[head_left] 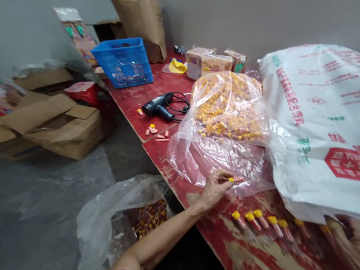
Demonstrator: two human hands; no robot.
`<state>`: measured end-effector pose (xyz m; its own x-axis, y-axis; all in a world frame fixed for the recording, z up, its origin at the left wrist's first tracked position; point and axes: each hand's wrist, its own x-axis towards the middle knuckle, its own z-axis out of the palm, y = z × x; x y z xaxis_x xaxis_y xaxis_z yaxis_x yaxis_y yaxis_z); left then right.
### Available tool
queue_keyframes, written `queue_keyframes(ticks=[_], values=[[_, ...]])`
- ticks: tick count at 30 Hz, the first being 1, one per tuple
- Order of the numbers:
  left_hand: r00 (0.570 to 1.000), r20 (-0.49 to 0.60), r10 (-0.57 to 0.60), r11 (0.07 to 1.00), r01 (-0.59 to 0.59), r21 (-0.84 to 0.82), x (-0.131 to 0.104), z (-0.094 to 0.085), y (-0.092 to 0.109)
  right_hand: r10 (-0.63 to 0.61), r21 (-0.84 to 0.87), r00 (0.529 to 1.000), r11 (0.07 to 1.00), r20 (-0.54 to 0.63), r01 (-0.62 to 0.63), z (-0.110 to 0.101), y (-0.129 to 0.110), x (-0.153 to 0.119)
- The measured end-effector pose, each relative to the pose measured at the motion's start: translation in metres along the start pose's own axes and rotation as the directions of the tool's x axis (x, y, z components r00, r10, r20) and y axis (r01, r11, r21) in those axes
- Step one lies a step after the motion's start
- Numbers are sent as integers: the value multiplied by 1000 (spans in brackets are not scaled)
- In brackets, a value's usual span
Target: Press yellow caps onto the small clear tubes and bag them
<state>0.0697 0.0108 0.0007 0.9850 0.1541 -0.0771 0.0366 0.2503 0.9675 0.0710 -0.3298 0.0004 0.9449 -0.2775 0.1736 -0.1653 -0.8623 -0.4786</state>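
Note:
My left hand (217, 187) is over the table edge, its fingertips pinching a small yellow-capped tube (237, 179) with a pink and white pattern. Just beyond it lies a large clear plastic bag (219, 161), its upper part full of small yellow-capped pieces (231, 110). To the right, several yellow-capped tubes (273, 224) lie in a loose row on the table. My right hand (351, 243), blurred and cut off by the frame edge, is at the row's far end, beside the white sack. Its fingers look bent, but whether they hold anything is unclear.
A big white printed sack (324, 125) fills the right of the worn red table (232, 245). Farther back are a heat gun (160, 106), loose pieces (152, 129), a blue crate (123, 61) and wrapped boxes (216, 63). Cardboard boxes (70, 131) and a plastic-lined container (119, 214) stand below.

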Motion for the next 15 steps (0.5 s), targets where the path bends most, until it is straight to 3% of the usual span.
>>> queue_keyframes(ticks=[2,3,6,10,15], values=[[996,51,-77,994,80,-69,-19,4,-3,131,154,986,977,106,-146,-16,-2,-45],[989,93,-115,988,123,-95,-28,9,-5,139,245,978,954,158,-175,-21,-10,-67],[950,240,-200,962,236,-133,-53,28,-10,-14,415,979,907,205,-73,-18,-45,-111],[919,336,-205,966,246,-84,-78,46,-14,-199,527,967,846,157,89,-3,-71,-129],[936,321,-142,990,126,71,-96,41,-20,-336,513,929,831,154,216,3,-79,-140]])
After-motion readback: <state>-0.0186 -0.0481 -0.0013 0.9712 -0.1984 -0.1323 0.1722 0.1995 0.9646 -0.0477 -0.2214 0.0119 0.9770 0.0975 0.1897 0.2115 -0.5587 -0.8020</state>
